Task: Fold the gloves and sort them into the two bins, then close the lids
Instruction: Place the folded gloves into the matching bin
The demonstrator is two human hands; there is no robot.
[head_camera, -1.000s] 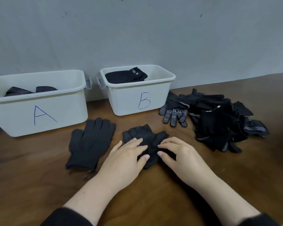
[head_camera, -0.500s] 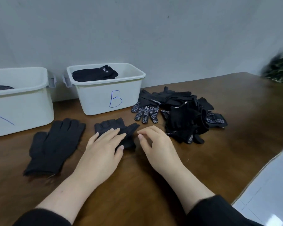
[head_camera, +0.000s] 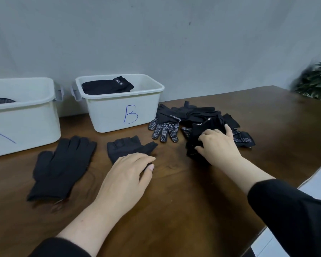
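Nearest me, my left hand (head_camera: 127,175) lies palm down, fingers loosely curled over the near edge of the small folded black knit glove (head_camera: 127,148). My right hand (head_camera: 218,144) reaches farther out, fingers clutching the heap of black gloves (head_camera: 202,118). A flat black knit glove (head_camera: 61,166) lies left. Beyond stand the white plastic bin marked B (head_camera: 122,112) and its white neighbour (head_camera: 22,117).

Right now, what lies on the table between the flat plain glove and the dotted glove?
The folded black glove, with the left hand resting on its near edge, lies between the flat plain glove and the dotted glove, in the head view.
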